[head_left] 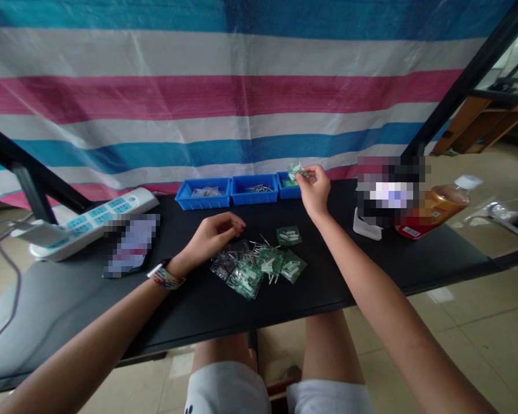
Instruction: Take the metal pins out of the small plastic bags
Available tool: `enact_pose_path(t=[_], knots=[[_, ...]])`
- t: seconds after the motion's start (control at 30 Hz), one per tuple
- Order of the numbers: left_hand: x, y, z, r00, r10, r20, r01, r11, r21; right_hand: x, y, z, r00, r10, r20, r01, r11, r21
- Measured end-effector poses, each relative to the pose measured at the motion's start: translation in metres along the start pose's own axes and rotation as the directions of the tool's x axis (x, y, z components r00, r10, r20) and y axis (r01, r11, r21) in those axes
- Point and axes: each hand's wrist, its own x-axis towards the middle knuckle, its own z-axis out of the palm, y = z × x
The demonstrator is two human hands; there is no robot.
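I am seeing the right hand point(314, 190) pinching a small bag point(297, 170) in its grip above the right-most blue tray point(285, 187) at the back edge of the surface point(371, 264) | left hand point(211, 236) curling beside the pile of bags point(254, 267), its grip I cannot tell | judging: holding the bag's rim lightly, level.

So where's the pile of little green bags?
Head view: the pile lies on the table, just right of the left hand, before the blue trays.

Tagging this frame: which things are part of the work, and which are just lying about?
In use: right hand holding a bag; left hand beside the bag pile; blue bins.
Lying about: power strip; bottle.
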Motion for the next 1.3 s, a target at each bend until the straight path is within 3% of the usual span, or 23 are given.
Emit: enact_pose_path(t=[0.03, 0.1, 0.2, 0.3, 0.37, 0.43, 0.47, 0.53, 0.63, 0.8, 1.0, 1.1, 1.2, 1.3], knots=[[0.0, 0.0, 0.001, 1.0, 0.025, 0.016, -0.026, 0.998, 0.05, 0.004, 0.004, -0.007, 0.995, -0.06, -0.078, 0.05, 0.99, -0.132], [-0.001, 0.001, 0.002, 0.994, 0.093, 0.062, -0.101, 0.982, 0.158, 0.006, 0.007, -0.018, 0.984, -0.153, -0.09, 0.112, 0.929, -0.354], [-0.001, 0.001, 0.002, 0.967, 0.196, 0.164, -0.236, 0.931, 0.278, 0.0, 0.004, -0.022, 0.98, -0.149, 0.135, 0.2, 0.809, -0.553], [0.0, -0.001, 0.0, 0.932, 0.247, 0.265, -0.329, 0.883, 0.336, -0.009, -0.01, -0.015, 0.964, -0.192, 0.185, 0.265, 0.752, -0.603], [0.0, -0.002, 0.0, 0.916, 0.255, 0.31, -0.359, 0.865, 0.35, -0.017, -0.026, -0.009, 0.956, -0.236, 0.172, 0.292, 0.771, -0.566], [-0.001, -0.004, 0.0, 0.91, 0.254, 0.327, -0.367, 0.86, 0.355, -0.026, -0.043, -0.003, 0.937, -0.201, 0.285, 0.318, 0.829, -0.46], [-0.001, -0.004, 0.0, 0.909, 0.253, 0.331, -0.369, 0.859, 0.356, -0.032, -0.052, 0.0, 0.897, -0.161, 0.411, 0.329, 0.865, -0.378], [-0.002, -0.005, 0.0, 0.909, 0.252, 0.333, -0.37, 0.857, 0.359, -0.044, -0.067, 0.006, 0.763, -0.121, 0.635, 0.356, 0.899, -0.256], [-0.003, -0.007, 0.0, 0.906, 0.256, 0.337, -0.376, 0.854, 0.36, -0.058, -0.081, 0.012, 0.649, -0.133, 0.749, 0.443, 0.867, -0.23], [-0.002, -0.005, -0.001, 0.906, 0.274, 0.324, -0.384, 0.854, 0.352, -0.064, -0.085, 0.013, 0.525, -0.008, 0.851, 0.467, 0.838, -0.281], [0.0, 0.002, 0.0, 0.918, 0.261, 0.299, -0.357, 0.872, 0.335, -0.063, -0.083, 0.015, 0.513, 0.018, 0.858, 0.467, 0.833, -0.296], [0.0, 0.0, 0.001, 0.951, 0.231, 0.208, -0.289, 0.904, 0.315, -0.062, -0.081, 0.018, 0.524, -0.046, 0.85, 0.448, 0.864, -0.23], [0.0, -0.001, 0.002, 0.983, 0.179, 0.047, -0.185, 0.944, 0.273, -0.061, -0.075, 0.022, 0.553, -0.076, 0.83, 0.257, 0.963, -0.083], [-0.001, 0.001, 0.0, 0.982, 0.189, -0.023, -0.178, 0.954, 0.242, -0.064, -0.068, 0.027, 0.555, -0.072, 0.829, 0.004, 0.996, 0.084]])
